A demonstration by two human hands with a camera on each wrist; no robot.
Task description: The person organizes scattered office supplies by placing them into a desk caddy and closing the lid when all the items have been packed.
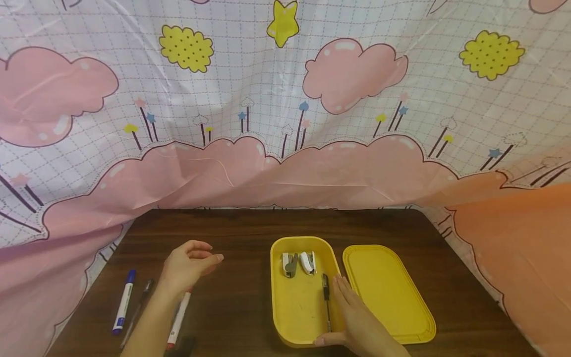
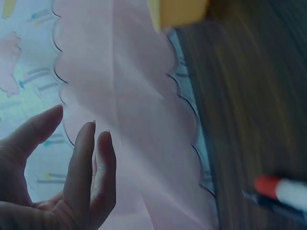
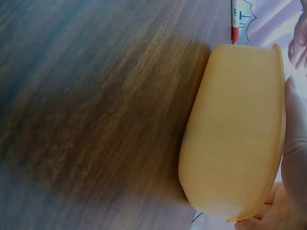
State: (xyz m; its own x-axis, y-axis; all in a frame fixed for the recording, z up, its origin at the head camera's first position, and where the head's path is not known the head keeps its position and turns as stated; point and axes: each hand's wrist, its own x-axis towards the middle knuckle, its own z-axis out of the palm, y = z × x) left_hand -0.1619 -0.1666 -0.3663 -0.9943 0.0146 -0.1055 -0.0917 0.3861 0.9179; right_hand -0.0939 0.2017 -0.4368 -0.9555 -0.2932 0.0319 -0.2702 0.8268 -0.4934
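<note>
My left hand (image 1: 189, 265) is raised over the left part of the table, fingers loosely bent and apart from the thumb, with nothing between them. Below it lies a red-and-white marker (image 1: 180, 320), partly hidden by the forearm. My right hand (image 1: 357, 317) rests against the right side of a yellow plastic box (image 1: 294, 317), fingers straight along the rim and thumb at the near corner. Inside the box are two small staplers, one grey and white (image 1: 289, 265), one white (image 1: 308, 263). A black pen (image 1: 327, 302) lies along the box's right wall.
A blue-and-white marker (image 1: 123, 302) and a dark pen (image 1: 137, 312) lie left of my left forearm. Right of the box sits its yellow lid (image 1: 392, 292), flat on the dark wooden table (image 1: 232, 297). A patterned curtain (image 1: 285, 178) hangs behind.
</note>
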